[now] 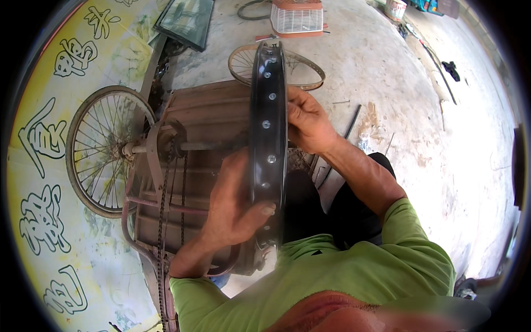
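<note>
A black wheel rim [267,141] stands edge-on before me, a row of shiny metal spoke nipples running along its middle. My left hand [232,202] grips the rim's near part from the left, the thumb pressed across its outer face and the other fingers hidden. On the right side, farther up, my right hand [311,119] has its fingers closed at the rim's edge. Those fingertips are partly hidden behind the rim, so I cannot tell whether they also pinch a spoke.
To the left lies an overturned cart with a brown slatted bed [215,105], a spoked wheel [113,150] and a chain [161,221]. A rusty bare rim [314,86] lies beyond. Farther off are a white and orange crate-like box [297,19] and glass panes [185,22]. A dark rod [352,122] lies rightward.
</note>
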Demonstrator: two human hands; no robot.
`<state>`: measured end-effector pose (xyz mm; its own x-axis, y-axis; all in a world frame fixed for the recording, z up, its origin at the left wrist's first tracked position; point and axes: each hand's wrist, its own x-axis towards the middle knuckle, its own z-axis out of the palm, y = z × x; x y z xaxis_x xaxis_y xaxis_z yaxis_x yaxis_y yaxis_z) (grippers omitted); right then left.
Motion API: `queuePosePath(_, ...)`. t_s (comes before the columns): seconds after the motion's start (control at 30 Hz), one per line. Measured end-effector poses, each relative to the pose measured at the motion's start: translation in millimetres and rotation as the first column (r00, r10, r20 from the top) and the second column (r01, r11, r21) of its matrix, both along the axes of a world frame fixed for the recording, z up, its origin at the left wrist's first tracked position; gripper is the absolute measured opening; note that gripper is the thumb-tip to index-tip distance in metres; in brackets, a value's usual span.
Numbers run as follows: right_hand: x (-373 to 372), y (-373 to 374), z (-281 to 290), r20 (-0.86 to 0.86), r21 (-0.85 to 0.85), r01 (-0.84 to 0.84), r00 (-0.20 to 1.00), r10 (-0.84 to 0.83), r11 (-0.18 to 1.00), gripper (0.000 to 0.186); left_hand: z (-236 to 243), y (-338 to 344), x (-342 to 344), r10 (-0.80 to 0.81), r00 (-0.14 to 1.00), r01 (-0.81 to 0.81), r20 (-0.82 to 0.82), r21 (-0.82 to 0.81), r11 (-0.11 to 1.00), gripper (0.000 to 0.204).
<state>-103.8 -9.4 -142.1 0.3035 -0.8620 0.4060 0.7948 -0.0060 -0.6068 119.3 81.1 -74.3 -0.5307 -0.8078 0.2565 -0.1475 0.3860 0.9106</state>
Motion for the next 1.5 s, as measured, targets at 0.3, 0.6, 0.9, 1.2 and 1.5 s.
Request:
queuePosePath(0.3,6.5,11.8,21.0,-0.087,0.131,0.079,0.994,-0.068,0.988,0.026,-1.5,-3.1,0.9,-0.016,1.0,0.015,-0.006,-0.047,0.999,0.079)
queuePosePath(0.6,-2.7,-1.2,-1.3,-0.034,-0.073,-0.012,0.999,0.009,0.997,0.04,0.4,-2.3,1.6,-0.008,1.0,0.01,0.03,-0.071,0.997,0.077)
queuePosePath(0.9,7.1,3.9,12.0,-0.104,-0.057,0.16,0.981,-0.165,0.985,0.026,-0.2,0.7,0.6,-0.006,1.0,0.006,-0.01,0.012,1.0,0.076)
queuePosePath(1.2,1.0,2.2,5.9,-0.011,0.061,-0.022,1.0,0.023,0.998,0.035,0.4,0.8,-0.2,-0.003,1.0,0.003,-0.015,0.019,1.0,0.075)
queuePosePath(1.5,2.7,8.3,19.6,-0.074,0.119,0.011,0.997,-0.002,0.993,0.026,4.6,2.4,-0.8,0.003,1.0,-0.003,0.004,0.041,0.999,0.077)
